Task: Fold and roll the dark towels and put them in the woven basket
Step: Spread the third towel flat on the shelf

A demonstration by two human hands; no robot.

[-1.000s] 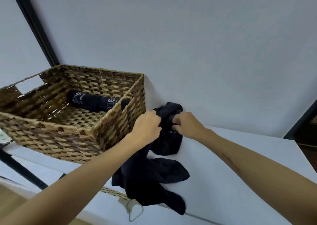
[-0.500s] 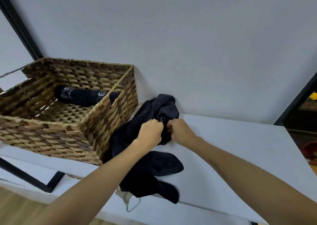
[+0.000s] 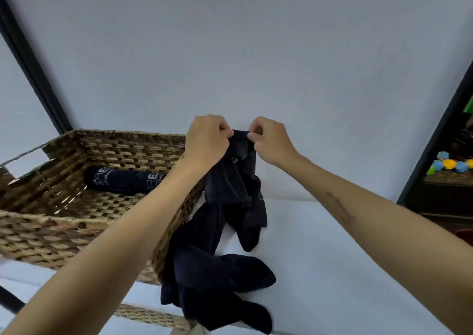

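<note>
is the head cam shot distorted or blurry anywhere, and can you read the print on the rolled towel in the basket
Head view: wide-angle bend bows the black frame bars at both edges; lighting is soft and even, with no glare; the white print on the rolled dark towel in the woven wicker basket is too soft to read; the hanging dark towel, pinched by left hand and right hand, shows little fold detail.

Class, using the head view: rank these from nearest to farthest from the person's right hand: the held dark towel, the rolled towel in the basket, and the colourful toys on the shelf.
From the right hand:
1. Held dark towel, pinched at its top edge by this hand.
2. Rolled towel, to the left, inside the woven basket.
3. Colourful toys, far right on the dark shelf.
</note>
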